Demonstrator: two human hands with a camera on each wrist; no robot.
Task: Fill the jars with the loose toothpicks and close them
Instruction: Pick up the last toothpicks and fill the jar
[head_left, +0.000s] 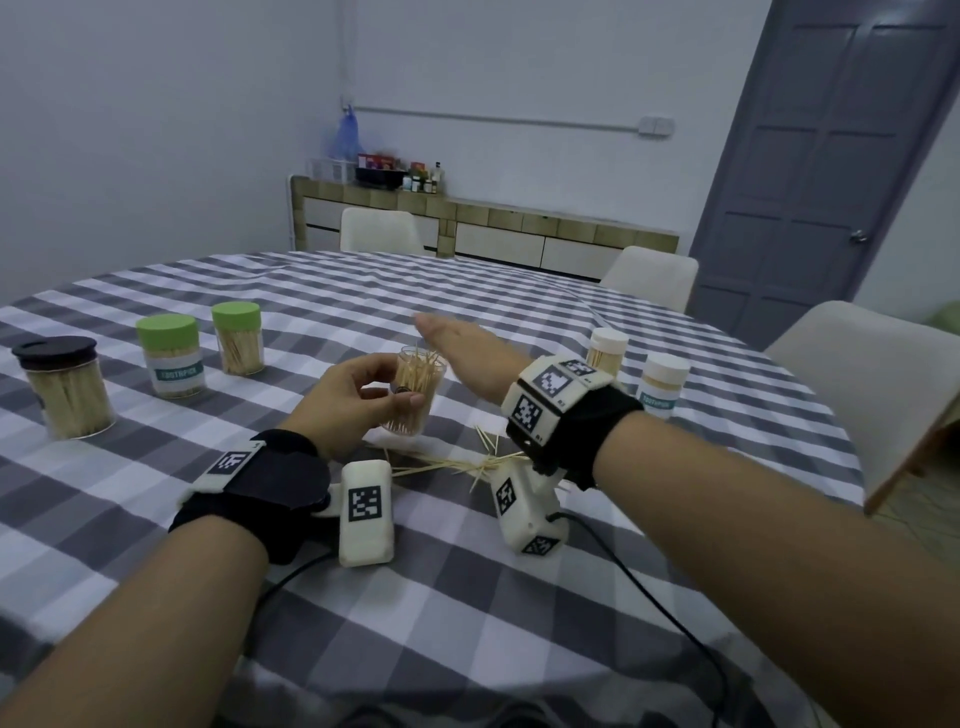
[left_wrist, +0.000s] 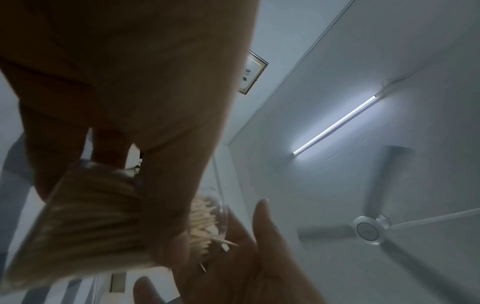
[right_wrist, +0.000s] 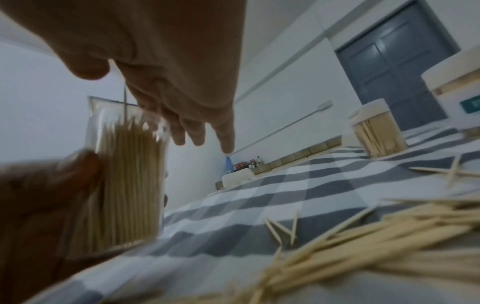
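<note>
A clear, lidless plastic jar (head_left: 415, 392) packed with pale wooden toothpicks stands upright near the middle of the grey-and-white checked tablecloth (head_left: 519, 597); several toothpick tips protrude unevenly above its rim. Whether its base touches the cloth or is held just off it cannot be told. The left hand (head_left: 358, 397) grips the jar from the person's side, fingers and thumb curled round its wall. The right hand (head_left: 470, 358) is flat, fingers straight and together, palm over the jar's mouth and holding nothing; whether the palm touches the protruding tips cannot be determined.

A scatter of loose toothpicks (head_left: 457, 462) lies on the cloth just in front of the jar, between the two wrists. The right wrist view shows this pile (right_wrist: 363, 232) close up, with stray sticks crossing at its edge.

To the left stand three closed, filled jars: one with a black lid (head_left: 65, 387), and two with green lids (head_left: 169, 356) (head_left: 238, 338), the nearer green one bearing a label. To the right, partly behind the right wrist, stand two jars with cream lids (head_left: 607, 351) (head_left: 664, 384).

White chairs (head_left: 652, 275) surround the table.
</note>
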